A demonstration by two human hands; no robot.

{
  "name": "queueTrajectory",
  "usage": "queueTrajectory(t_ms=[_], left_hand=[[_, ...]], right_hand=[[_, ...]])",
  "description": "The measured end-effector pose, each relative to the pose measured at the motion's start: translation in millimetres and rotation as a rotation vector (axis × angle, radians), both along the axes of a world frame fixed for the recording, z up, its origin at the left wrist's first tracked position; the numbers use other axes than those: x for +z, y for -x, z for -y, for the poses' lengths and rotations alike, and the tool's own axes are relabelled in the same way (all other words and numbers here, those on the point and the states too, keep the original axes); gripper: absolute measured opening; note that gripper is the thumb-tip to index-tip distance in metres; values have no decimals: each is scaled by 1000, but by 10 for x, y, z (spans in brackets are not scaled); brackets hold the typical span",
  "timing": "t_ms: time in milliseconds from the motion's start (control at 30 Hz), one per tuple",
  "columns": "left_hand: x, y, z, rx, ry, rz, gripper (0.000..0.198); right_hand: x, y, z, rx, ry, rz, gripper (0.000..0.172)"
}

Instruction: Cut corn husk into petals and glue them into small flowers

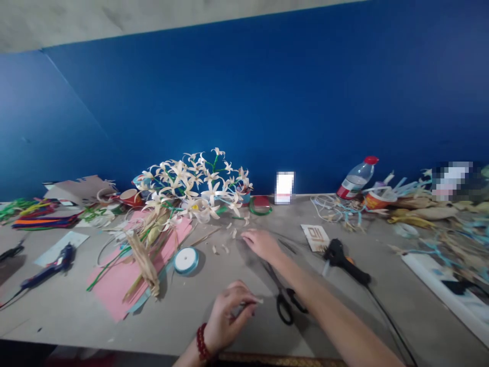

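Observation:
My left hand [231, 315], with a red beaded bracelet at the wrist, is near the front edge and pinches a small pale piece of dried husk [259, 300] between thumb and fingers. Farther forward, my right hand [263, 244] reaches over the grey table with fingers stretched out low above its surface; nothing shows in them. Just left of those fingertips lie small husk scraps [225, 248]. Black-handled scissors [284, 308] rest partly under my right forearm, their blades pointing away. A bunch of cream husk flowers [187, 183] on green stems stands behind the scraps.
Left: a ribbon spool [186, 260], pink paper [109, 290] under dried husks [143, 260], and a blue glue gun [49, 267]. Right: a black glue gun [347, 262] with its cord, a white power strip [446, 295], a bottle [357, 179]. A blue wall [305, 102] closes off the back.

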State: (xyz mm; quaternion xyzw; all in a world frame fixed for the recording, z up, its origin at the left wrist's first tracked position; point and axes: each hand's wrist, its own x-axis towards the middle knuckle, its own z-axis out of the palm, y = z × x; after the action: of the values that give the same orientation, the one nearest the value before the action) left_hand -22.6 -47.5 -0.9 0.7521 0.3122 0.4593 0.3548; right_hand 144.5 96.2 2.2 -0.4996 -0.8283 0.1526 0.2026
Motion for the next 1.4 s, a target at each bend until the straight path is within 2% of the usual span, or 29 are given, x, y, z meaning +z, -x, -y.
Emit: queueTrajectory(t_ms=[100,233,333,433,567,700,767,833,933,1000,1100,1233,1400], left_hand=[[-4,1,-28,-16,5,-16,15],[-80,118,-48,82,136,-62,14],[-146,180,-78,177,314,-72,17],[-203,160,-153,211,404,-59,20],[-190,8,-241,184,530,-3,27],[-97,-158,-278,120,709,125,29],[-65,-199,-280,91,753,172,28],[-63,-202,-272,115,759,186,29],[-111,-153,-256,218,726,173,30],[-157,-108,-252,260,695,150,30],[-209,-63,-253,291,676,115,29],[-210,-58,-259,314,690,128,31],[-161,-71,-280,378,650,181,29]], right_hand=[[71,-266,148,-42,-46,-44,24],[116,-795,574,-135,-78,-84,24],[70,-1134,993,-281,-87,-151,22],[-25,-1344,1345,-386,-34,-139,20],[-124,-1483,1568,-503,-47,-124,20],[-90,-1570,1491,-525,-177,-61,23],[-43,-1657,1376,-540,-267,17,24],[-21,-1791,1255,-608,-307,141,27],[-79,-2026,1116,-684,-185,352,36],[-162,-2143,1054,-677,-106,396,40],[-277,-2226,985,-655,-87,386,34],[-345,-2257,935,-661,-79,366,23],[-365,-2336,958,-745,-72,314,29]])
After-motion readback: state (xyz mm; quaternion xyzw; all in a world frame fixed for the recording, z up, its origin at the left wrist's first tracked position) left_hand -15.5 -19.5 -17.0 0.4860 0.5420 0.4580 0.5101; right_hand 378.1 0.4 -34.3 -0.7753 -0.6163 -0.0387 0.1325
